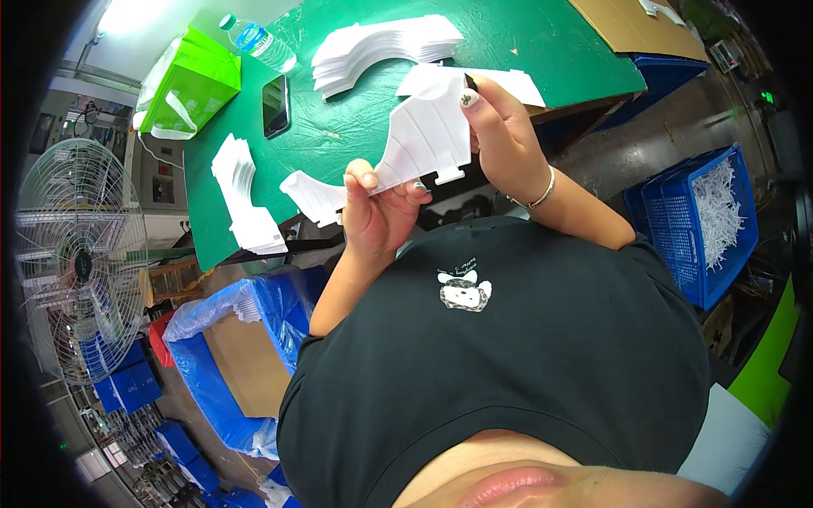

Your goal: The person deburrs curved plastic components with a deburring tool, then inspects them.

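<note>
A curved white plastic panel (428, 134) with shallow ribs and small tabs along its lower edge is held up over the near edge of the green table (339, 140). My left hand (381, 207) pinches its narrower middle, thumb in front. At its wide upper right end, my right hand (504, 131) grips the edge between thumb and fingers. Behind it lies a flat white piece (517, 85), partly hidden by the panel. A stack of curved white panels (381, 49) sits at the back of the table, and another stack (241, 190) lies at the left.
On the table are a phone (276, 106), a water bottle (262, 44) and a green bag (190, 80). A large fan (82, 262) stands left. A plastic-lined blue crate (212, 372) is at lower left; a blue basket of white shreds (677, 224) stands right. Cardboard (635, 30) lies far right.
</note>
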### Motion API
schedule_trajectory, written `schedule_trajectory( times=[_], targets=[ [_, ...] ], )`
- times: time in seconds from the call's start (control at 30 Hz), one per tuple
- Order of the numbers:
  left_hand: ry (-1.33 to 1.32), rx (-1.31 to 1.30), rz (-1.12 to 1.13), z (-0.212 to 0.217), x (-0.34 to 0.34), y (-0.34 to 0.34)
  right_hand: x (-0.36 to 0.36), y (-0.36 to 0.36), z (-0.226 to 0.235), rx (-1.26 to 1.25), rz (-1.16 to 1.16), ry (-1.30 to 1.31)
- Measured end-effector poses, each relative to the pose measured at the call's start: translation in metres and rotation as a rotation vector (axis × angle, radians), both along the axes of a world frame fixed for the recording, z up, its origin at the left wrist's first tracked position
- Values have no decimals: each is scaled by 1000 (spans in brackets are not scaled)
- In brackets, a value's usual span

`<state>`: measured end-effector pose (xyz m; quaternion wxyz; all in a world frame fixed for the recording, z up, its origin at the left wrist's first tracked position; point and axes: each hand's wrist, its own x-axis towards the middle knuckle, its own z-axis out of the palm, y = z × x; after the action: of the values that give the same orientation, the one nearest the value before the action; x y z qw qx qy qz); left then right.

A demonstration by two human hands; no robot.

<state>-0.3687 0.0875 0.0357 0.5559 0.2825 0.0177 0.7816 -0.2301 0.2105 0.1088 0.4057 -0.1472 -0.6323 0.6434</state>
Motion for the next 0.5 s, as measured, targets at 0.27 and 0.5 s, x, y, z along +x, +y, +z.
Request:
schedule_trajectory(
  times=[0.27,0.5],
  targets=[
    [125,5,36,-1,-5,1,10,16,2,32,134,-62],
    [357,12,200,18,-8,2,10,18,-7,-34,43,-67]
  ],
)
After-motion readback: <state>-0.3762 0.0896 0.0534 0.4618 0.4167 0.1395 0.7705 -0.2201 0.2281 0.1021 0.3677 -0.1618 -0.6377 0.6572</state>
